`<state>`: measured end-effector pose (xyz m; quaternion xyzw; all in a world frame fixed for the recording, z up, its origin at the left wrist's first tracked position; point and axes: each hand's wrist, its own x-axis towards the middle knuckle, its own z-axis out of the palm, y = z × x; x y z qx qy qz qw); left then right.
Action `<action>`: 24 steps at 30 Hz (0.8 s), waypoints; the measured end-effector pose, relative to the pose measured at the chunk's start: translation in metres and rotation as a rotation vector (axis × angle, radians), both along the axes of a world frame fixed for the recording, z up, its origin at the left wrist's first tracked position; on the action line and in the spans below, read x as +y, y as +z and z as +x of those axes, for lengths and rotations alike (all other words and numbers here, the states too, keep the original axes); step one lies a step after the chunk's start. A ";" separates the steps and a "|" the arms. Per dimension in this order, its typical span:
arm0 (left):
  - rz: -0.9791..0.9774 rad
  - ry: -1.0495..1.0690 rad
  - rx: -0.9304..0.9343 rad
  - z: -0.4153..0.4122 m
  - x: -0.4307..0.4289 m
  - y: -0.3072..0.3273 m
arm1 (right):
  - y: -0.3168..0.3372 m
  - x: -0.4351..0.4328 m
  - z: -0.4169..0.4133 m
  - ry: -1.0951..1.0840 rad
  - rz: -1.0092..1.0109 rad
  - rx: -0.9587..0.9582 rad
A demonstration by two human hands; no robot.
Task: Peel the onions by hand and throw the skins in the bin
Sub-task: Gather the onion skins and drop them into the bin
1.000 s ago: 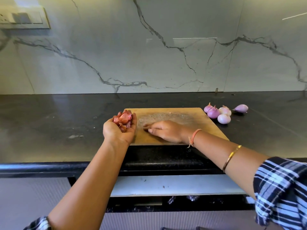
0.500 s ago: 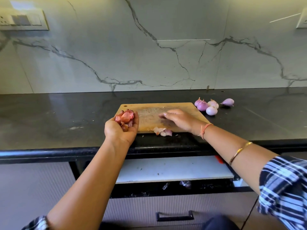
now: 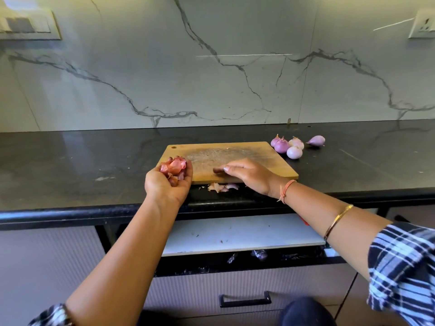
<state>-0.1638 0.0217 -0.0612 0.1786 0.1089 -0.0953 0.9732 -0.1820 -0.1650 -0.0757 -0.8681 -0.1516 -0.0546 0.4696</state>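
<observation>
Our left hand (image 3: 168, 184) cups reddish papery onion skins (image 3: 174, 166) at rectangular wooden chopping board (image 3: 259, 156) near-left corner | pale skin scraps (image 3: 221, 187) off its near edge, nearest our flat, empty right hand (image 3: 247, 175).

— Where is her left grip (image 3: 168, 184)?
— At the board's (image 3: 235, 151) near left corner, with a heap of skins (image 3: 174, 167) lying in it.
— And the right grip (image 3: 249, 176)?
— Just right of the left one, resting on the board's near edge. Loose peelings (image 3: 221, 187) lie on the desk (image 3: 70, 165) between the two grips, just before the board.
— The onions (image 3: 288, 145)?
— Behind the right grip and to its right, on the desk beside the board's far right corner. An open drawer (image 3: 247, 285) sits below both grips.
</observation>
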 end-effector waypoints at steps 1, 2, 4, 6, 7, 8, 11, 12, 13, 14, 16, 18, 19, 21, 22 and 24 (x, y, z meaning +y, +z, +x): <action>0.010 -0.001 0.001 0.002 -0.001 0.000 | 0.000 -0.001 0.002 -0.018 -0.051 -0.003; 0.021 0.001 0.001 0.004 -0.002 0.001 | 0.000 -0.001 0.005 -0.020 -0.088 0.009; 0.042 0.004 0.002 0.008 -0.004 0.001 | 0.001 -0.001 0.009 -0.032 -0.140 0.016; 0.053 0.003 0.000 0.013 -0.006 0.001 | 0.001 -0.003 0.015 -0.068 -0.201 -0.031; 0.058 0.003 -0.001 0.015 -0.006 0.001 | 0.000 -0.003 0.018 -0.073 -0.206 -0.041; 0.062 0.003 -0.003 0.017 -0.007 0.001 | -0.001 -0.004 0.019 -0.071 -0.200 -0.049; 0.074 0.017 -0.003 0.024 -0.006 0.001 | 0.000 -0.003 0.026 -0.073 -0.204 -0.038; 0.077 0.026 0.002 0.026 -0.006 0.001 | 0.000 -0.001 0.026 -0.072 -0.203 -0.035; 0.081 0.032 0.005 0.027 -0.006 0.002 | 0.000 0.000 0.025 -0.061 -0.194 -0.034; 0.081 0.036 0.003 0.027 -0.005 0.002 | 0.000 0.002 0.024 -0.043 -0.179 -0.038; 0.063 0.041 -0.007 0.024 -0.004 0.001 | -0.003 0.004 0.016 0.022 -0.120 -0.031; 0.037 0.069 -0.016 0.019 -0.002 -0.001 | -0.005 0.007 0.004 0.096 -0.070 0.002; 0.025 0.081 -0.028 0.017 -0.002 -0.001 | -0.004 0.006 -0.001 0.129 -0.048 0.009; -0.001 0.112 -0.032 0.011 -0.001 -0.001 | -0.004 0.004 -0.007 0.190 -0.004 0.005; -0.013 0.125 -0.031 0.008 0.000 -0.001 | -0.003 0.003 -0.008 0.199 0.010 -0.005; -0.025 0.139 -0.031 0.001 0.002 -0.001 | -0.002 0.004 -0.010 0.174 0.042 -0.011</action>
